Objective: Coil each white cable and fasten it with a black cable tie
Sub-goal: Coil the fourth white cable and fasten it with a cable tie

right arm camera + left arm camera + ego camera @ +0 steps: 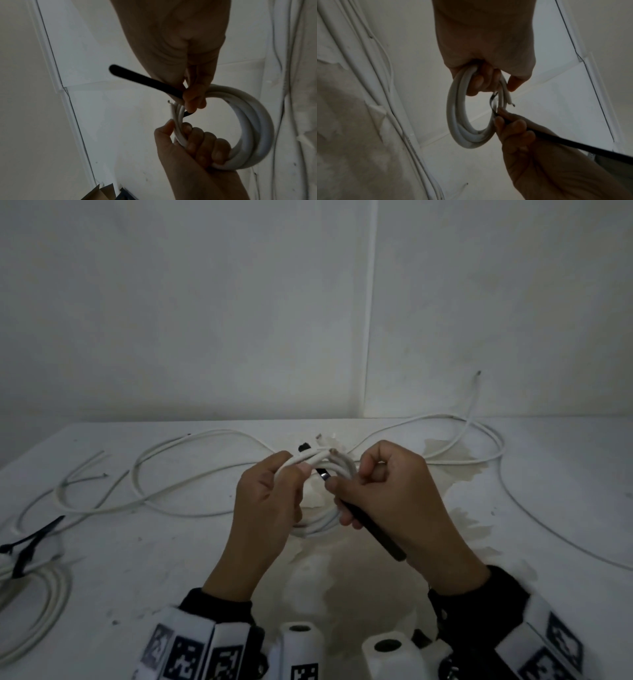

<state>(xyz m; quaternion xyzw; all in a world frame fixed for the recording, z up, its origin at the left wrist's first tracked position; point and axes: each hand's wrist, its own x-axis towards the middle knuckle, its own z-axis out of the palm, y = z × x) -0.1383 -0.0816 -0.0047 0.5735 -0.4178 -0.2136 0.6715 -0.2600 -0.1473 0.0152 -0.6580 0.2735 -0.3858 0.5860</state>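
Wrist bands (pixel 191 652) with printed markers are sitting nearest the camera, at the bottom of the head view; above them the two hands are meeting over the table (pixel 565 508); the left hand (pixel 263 508) is holding the coil (pixel 322 527) of white cable, with its fingers (pixel 204 143) curled through the ring and the thumb pressing the strands together, so this grip is clamped on the coil; the right hand (pixel 383 491) is pinching a black tie (pixel 373 530) close to its front end, and the long tail is sticking out behind the hand toward the person; the tip of the tie is lying against the strands just beside the left thumb, but I cannot tell if it is already passing around them; the coil is hanging in the air between the hands, not resting on the table. As I judge it, the winding of this cable is finished and the fastening is only starting, since no closed loop of the tie is showing; at the left edge one bundle (pixel 30 587) is lying already tied with black ties (pixel 32 539); loose cables (pixel 171 487) are spreading across the far table, so several are waiting to be coiled and tied.
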